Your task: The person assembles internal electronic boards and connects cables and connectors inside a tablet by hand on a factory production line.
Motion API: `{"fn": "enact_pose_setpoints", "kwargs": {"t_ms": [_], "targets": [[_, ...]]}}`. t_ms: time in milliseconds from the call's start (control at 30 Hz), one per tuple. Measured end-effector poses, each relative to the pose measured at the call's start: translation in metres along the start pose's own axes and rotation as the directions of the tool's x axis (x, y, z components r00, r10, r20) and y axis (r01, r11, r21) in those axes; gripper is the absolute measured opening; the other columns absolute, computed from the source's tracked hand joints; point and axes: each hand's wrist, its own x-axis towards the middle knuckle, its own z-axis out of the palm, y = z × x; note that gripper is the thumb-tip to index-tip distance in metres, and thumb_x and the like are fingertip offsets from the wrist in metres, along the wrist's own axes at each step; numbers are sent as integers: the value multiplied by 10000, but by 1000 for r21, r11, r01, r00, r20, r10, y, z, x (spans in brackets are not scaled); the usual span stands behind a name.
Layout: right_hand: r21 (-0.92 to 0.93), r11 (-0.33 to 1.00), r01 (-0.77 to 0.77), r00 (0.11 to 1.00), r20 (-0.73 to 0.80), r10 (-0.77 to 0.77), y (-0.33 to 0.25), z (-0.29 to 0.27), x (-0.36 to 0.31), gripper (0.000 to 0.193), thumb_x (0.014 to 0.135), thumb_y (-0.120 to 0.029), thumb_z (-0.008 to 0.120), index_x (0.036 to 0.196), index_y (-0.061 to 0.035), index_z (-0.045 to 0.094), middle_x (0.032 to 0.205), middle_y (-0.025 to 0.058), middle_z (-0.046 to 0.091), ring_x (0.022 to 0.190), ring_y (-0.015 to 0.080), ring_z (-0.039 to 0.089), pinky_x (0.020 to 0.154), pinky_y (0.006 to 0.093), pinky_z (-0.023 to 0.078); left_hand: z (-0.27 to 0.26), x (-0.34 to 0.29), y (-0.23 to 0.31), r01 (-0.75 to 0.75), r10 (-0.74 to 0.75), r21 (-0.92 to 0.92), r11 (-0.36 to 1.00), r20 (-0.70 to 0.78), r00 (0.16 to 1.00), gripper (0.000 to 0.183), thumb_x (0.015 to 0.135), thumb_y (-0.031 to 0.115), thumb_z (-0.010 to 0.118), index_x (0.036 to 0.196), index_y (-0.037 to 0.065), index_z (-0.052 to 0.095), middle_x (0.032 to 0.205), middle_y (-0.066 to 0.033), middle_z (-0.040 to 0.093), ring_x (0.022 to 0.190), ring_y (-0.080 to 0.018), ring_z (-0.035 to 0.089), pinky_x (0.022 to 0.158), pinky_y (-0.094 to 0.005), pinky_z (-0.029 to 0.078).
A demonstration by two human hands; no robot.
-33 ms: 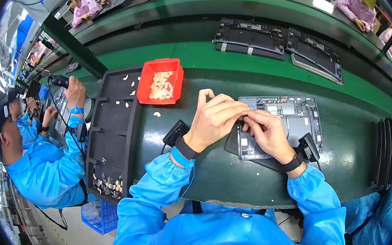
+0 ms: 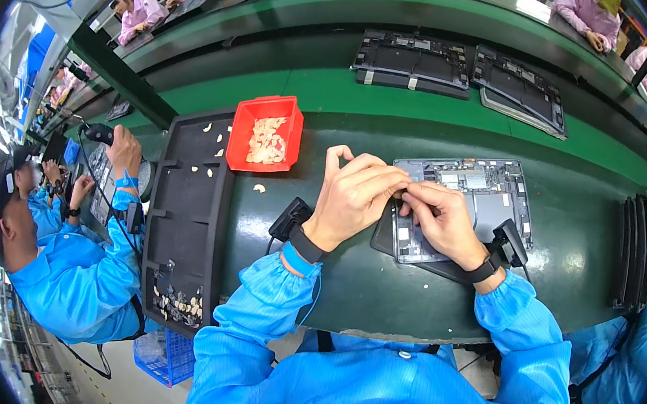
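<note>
An opened tablet-like device [image 2: 496, 208], its circuit board and battery bared, lies on the green bench with a dark flat panel [image 2: 442, 270] partly under it. Over its left half my two hands meet at the fingertips. My left hand [image 2: 357, 198] is closed in a pinch, thumb tucked underneath. My right hand [image 2: 444, 219] pinches too, its fingertips touching those of the left. Whatever lies between the fingers is hidden or too small to name. Left of my hands stands a red bin [image 2: 291, 147] holding pale, flat little pieces [image 2: 268, 141].
A black compartment tray [image 2: 185, 247] with scattered pale and dark bits lies at the left. More opened devices [image 2: 413, 58] sit on the far ledge. Dark panels [image 2: 638, 251] stand at the right. A co-worker in blue [image 2: 78, 287] works close at my left.
</note>
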Motion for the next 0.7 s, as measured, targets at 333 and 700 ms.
{"fn": "enact_pose_setpoints", "kwargs": {"t_ms": [333,700], "targets": [[109,991,-82,995,-51,88,0,-1,-2,223,966,4,643,1172,34,723,1033,127,758,806,161,725,708,276,574,-82,-25,-87,550,-415,502,667,-364,834,218,940,241,714,1121,140,783,1007,4,760,985,-193,646,889,-422,344],[-290,928,236,923,-231,-307,-3,2,-3,267,897,-5,714,1161,-27,743,1171,133,712,1053,277,699,874,350,572,-18,22,35,569,-537,-124,813,217,815,253,939,220,738,914,-28,781,761,-187,745,717,-153,742,662,-303,539]]}}
